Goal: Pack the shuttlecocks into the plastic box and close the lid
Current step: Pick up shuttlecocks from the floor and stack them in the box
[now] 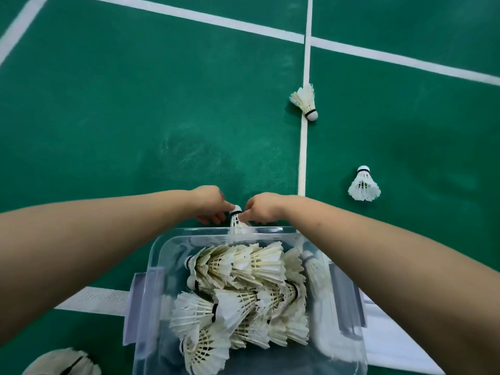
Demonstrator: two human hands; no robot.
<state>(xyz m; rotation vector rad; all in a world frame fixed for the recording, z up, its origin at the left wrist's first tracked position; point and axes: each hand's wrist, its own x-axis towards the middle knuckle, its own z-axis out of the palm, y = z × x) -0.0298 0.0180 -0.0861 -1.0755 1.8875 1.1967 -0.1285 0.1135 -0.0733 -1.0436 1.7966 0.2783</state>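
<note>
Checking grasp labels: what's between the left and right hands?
One shuttlecock, cork up, at the far rim of the plastic box. Fingertips of the left hand and right hand meet at its cork. Head view.

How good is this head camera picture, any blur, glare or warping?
Head view: even light, faint shadows; a pale sheen on the green floor; fisheye bows the white court lines; the shuttlecock on the line looks crisp; the near right corner of the clear plastic box smears; the upright shuttlecock pinched by left hand and right hand is slightly soft.
</note>
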